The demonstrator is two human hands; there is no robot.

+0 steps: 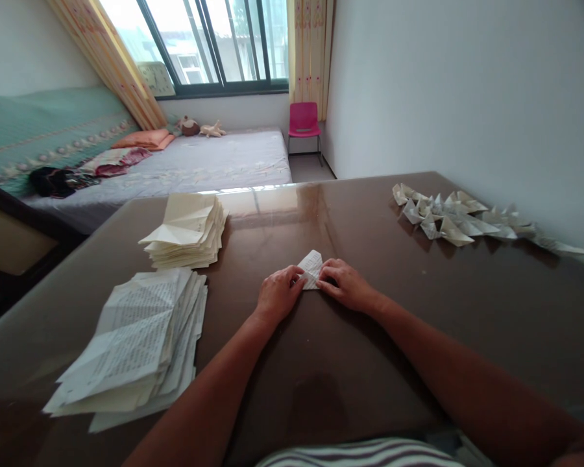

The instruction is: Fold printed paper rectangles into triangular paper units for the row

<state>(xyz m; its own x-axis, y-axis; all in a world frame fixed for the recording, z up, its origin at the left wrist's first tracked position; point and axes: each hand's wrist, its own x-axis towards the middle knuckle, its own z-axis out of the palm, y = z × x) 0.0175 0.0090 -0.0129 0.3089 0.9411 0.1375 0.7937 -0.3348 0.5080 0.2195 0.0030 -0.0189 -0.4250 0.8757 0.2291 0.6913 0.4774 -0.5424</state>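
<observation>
Between both hands [281, 292] [346, 283], a folded paper [312, 266], its sides in their fingertip grip.

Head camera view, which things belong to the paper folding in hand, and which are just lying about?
Likely part of it:
small folded paper, between left hand and right hand
printed sheet stack
cream sheet stack
folded paper pieces, by the wall
brown table

Apparently just lying about:
pink chair
orange pillow
soft toys on the bed
</observation>
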